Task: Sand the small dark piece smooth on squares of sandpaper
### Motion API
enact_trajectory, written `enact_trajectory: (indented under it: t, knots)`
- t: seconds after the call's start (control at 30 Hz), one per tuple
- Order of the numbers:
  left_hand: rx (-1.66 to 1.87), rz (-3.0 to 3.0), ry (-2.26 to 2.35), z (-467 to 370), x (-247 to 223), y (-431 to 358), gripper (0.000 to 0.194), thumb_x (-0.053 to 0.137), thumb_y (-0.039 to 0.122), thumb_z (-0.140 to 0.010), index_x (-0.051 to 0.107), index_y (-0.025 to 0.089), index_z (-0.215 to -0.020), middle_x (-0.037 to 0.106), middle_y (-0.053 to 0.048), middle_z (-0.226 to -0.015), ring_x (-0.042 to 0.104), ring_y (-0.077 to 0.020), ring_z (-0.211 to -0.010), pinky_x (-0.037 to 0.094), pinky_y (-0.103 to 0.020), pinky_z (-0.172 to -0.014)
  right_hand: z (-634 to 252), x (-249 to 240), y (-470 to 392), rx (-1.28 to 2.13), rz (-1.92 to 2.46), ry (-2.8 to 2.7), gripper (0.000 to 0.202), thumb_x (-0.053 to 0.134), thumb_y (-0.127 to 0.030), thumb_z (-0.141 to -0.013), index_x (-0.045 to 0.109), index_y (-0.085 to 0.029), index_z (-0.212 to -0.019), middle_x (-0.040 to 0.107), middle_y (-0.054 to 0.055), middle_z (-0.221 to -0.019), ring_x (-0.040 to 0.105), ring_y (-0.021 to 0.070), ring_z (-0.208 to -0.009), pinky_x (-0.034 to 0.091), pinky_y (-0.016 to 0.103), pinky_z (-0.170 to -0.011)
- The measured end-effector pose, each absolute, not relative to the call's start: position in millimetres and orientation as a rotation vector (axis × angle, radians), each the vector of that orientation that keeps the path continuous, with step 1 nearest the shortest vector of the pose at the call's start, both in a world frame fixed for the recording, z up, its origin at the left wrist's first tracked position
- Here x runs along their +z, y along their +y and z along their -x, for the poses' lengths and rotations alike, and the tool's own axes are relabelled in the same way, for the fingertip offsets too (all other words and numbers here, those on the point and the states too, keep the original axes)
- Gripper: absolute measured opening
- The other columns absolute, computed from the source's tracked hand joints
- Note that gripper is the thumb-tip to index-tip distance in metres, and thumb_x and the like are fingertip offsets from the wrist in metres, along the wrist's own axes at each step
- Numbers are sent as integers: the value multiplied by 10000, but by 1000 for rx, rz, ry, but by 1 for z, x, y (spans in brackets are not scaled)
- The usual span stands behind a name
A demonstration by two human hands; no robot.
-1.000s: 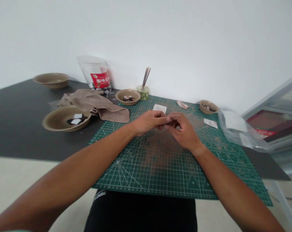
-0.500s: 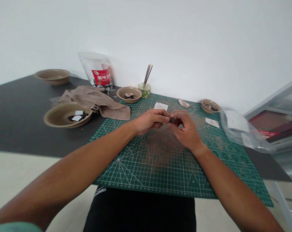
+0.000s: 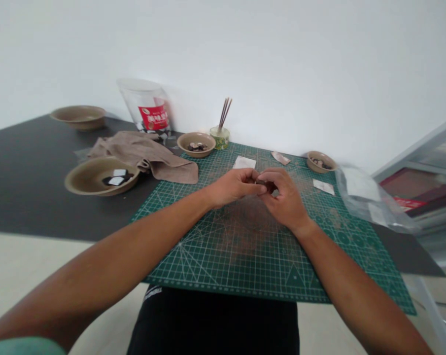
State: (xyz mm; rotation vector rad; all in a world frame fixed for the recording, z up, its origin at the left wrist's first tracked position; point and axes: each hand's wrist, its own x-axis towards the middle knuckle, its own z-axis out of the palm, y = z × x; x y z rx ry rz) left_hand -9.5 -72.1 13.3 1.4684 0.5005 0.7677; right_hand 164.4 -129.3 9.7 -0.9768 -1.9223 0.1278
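Note:
Over the middle of the green cutting mat (image 3: 245, 276), both hands meet at the fingertips. My left hand (image 3: 239, 186) is closed, its thumb and fingers pinching a small dark piece (image 3: 260, 182). On the other side of that piece, my right hand (image 3: 282, 195) is curled with thumb and fingers pressed around it. The fingers hide most of the piece, so its shape cannot be made out. A white paper square (image 3: 245, 162) lies just behind my left hand. Brownish dust covers the mat beneath the hands.
Bowls with small pieces stand at the mat's back left (image 3: 196, 144) and back right (image 3: 321, 161). On the left are a larger bowl (image 3: 82, 180), a brown cloth (image 3: 163, 165), a plastic tub (image 3: 145, 106) and another bowl (image 3: 78, 117). A reed diffuser (image 3: 220, 138) stands behind.
The left fingers have shifted on the small dark piece, with the thumb now stretched further toward my right hand. My right hand has barely moved.

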Motion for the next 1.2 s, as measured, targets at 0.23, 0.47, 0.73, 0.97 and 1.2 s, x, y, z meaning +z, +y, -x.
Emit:
enact_trajectory:
  t: [0.23,0.47,0.73,0.97,1.2]
  knots:
    - [823,-1525,520,8,14,-76,283,765,363,-757,576,152,-753,456,66,-574,363,-60,-518,236,-230,-511,-164,11,-129,119,955,-1929,217,630,-166,-899,592,-283,-1078,610,44,-1067,610,190,-946,532,329,-720]
    - [835,-1577,533,10,16,-75,308,720,432,-789,584,163,-726,431,57,-559,343,-71,-507,218,-238,-502,-162,13,-131,153,972,-1905,182,653,-195,-905,594,-282,-1053,608,36,-1051,600,173,-878,524,316,-685]
    - [816,-1484,478,13,18,-75,286,644,409,-833,593,168,-689,408,45,-520,334,-82,-483,209,-262,-494,-162,13,-132,176,952,-1870,222,667,-204,-893,580,-284,-1081,600,23,-1048,577,143,-769,514,308,-671]
    - [768,-1357,414,13,13,-70,280,592,392,-802,560,165,-641,378,30,-511,306,-89,-465,190,-263,-463,-163,11,-132,172,955,-1860,245,663,-217,-895,569,-292,-1108,606,25,-1065,576,141,-756,510,309,-674]
    - [598,-1171,323,14,16,-74,255,628,372,-764,645,128,-836,355,44,-562,248,-73,-459,173,-235,-438,-164,13,-132,143,879,-1879,263,670,-202,-896,583,-295,-1125,602,28,-1041,573,153,-805,507,307,-692]
